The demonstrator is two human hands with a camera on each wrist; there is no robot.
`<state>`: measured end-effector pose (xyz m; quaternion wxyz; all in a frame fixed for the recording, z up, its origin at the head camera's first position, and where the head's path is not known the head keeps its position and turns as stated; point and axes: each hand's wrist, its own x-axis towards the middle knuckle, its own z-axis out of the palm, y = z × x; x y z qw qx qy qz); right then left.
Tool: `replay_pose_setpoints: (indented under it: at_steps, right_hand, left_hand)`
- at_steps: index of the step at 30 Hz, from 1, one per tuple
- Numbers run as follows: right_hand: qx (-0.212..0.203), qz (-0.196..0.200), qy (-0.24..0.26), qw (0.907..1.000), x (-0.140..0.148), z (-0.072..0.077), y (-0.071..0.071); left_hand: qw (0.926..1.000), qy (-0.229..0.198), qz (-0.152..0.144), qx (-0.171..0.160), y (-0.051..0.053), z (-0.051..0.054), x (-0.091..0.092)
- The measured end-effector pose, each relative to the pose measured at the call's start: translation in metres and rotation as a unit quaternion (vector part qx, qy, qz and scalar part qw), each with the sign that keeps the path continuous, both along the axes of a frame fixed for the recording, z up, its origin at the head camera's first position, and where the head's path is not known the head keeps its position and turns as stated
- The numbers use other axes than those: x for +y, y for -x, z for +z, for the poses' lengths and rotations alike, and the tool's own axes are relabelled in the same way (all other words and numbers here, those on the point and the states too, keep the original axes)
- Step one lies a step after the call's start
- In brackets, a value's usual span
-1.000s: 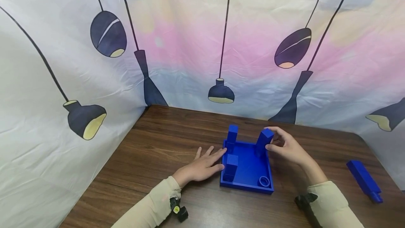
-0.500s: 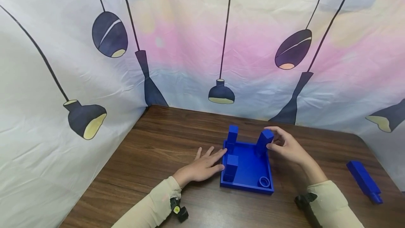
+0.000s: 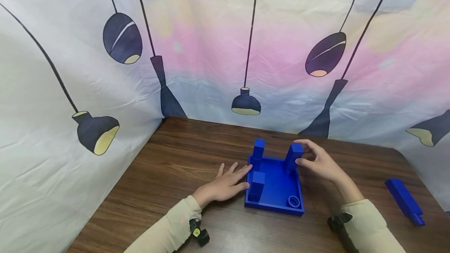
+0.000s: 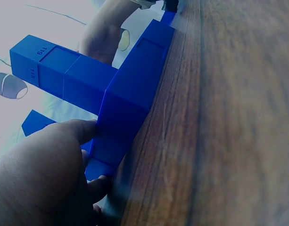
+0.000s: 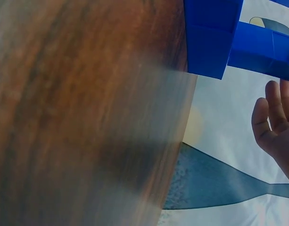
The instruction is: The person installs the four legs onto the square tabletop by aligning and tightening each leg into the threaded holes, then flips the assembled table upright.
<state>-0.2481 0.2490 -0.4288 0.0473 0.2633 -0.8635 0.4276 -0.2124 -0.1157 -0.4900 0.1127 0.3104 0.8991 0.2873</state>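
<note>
A square blue tray (image 3: 275,182) with a raised rim lies on the wooden table. Blue square posts stand upright at three corners: the far-left post (image 3: 259,149), the near-left post (image 3: 257,184) and the far-right post (image 3: 293,157). A round blue ring (image 3: 293,202) sits at the near-right corner. My left hand (image 3: 225,186) lies with fingers spread, thumb and a finger touching the tray's left side. With thumb and fingers, my right hand (image 3: 320,163) pinches the far-right post near its top. In the left wrist view, the near-left post (image 4: 64,70) bears embossed numbers.
Another blue post (image 3: 404,200) with a round peg at one end lies on its side at the table's right. Behind the table (image 3: 197,143) hangs a cloth backdrop (image 3: 281,57) printed with lamps.
The far-right post has turned slightly in my right hand, its top now squarer to the tray. My left hand and the tray stay in place.
</note>
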Motion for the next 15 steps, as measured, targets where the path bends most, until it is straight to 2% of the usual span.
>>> replay_pose_setpoints:
  at_steps: [15]
  right_hand:
    - [0.006,0.021,0.006,0.9998,-0.0014,0.0000,0.0011]
  left_hand:
    - [1.0000,0.000,0.001,0.004,-0.0001,0.0009,0.0003]
